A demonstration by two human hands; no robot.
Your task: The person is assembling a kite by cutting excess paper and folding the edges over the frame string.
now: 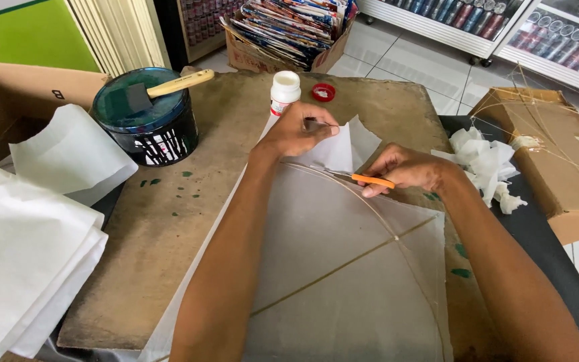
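Step, judged: trimming kite paper (343, 268) along the bent stick | left hand (297, 132) pinches the paper's top corner taut | right hand (407, 167) closed on orange-handled scissors (360, 177) just beside it — next cut needs steady tension | stained board (162, 228) beneath, paint tub (147, 121) far left, tiled shop floor (403, 47) beyond.

A sheet of thin white paper (343, 268), crossed by slender sticks (350, 265), is pinched at its upper corner by the left hand (299, 131), while orange-handled scissors (360, 177) are gripped in the right hand (407, 167), just beside that pinch. A small white bottle (284, 92) and its red cap (323, 92) are seen just beyond the left hand, with a dark tub (145, 124) topped by a foam brush (169, 87) farther off. Crumpled paper scraps (487, 164) are piled beside the right wrist.
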